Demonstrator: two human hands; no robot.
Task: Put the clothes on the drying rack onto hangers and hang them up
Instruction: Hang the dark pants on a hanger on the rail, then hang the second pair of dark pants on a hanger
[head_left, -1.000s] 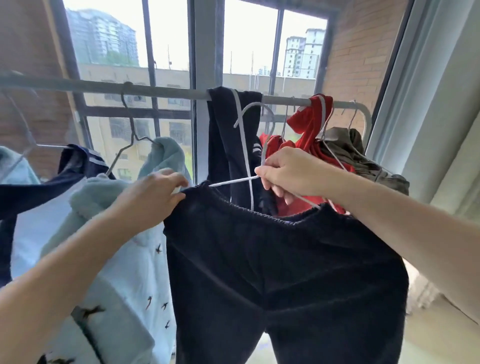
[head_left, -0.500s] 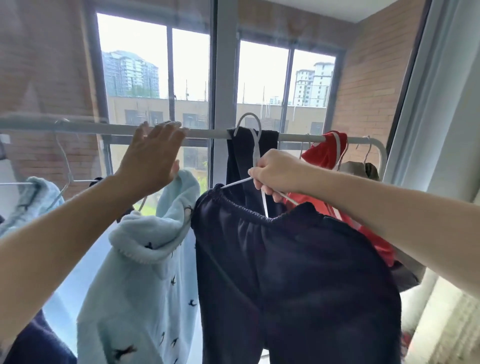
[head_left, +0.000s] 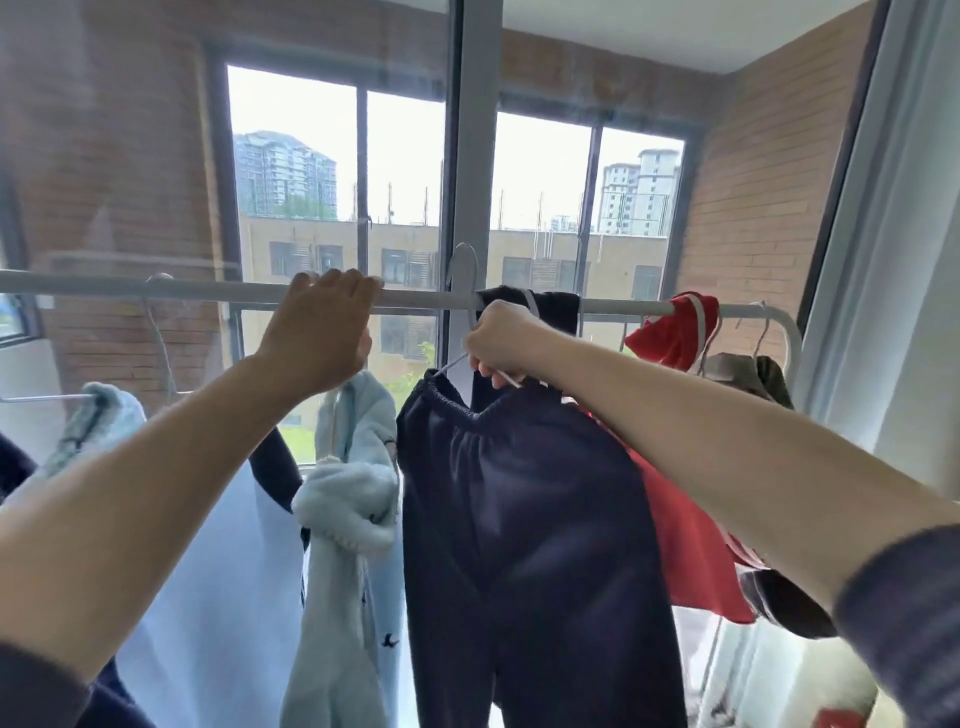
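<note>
Below right hand: navy trousers on hanger | left hand on rail

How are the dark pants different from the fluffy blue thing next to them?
The dark pants are plain navy and smooth; the fluffy blue garment is pale, with little dark bird shapes. The right hand grips the pants' hanger; the fluffy blue garment hangs with no hand gripping it. Both hang below the rail.
</note>
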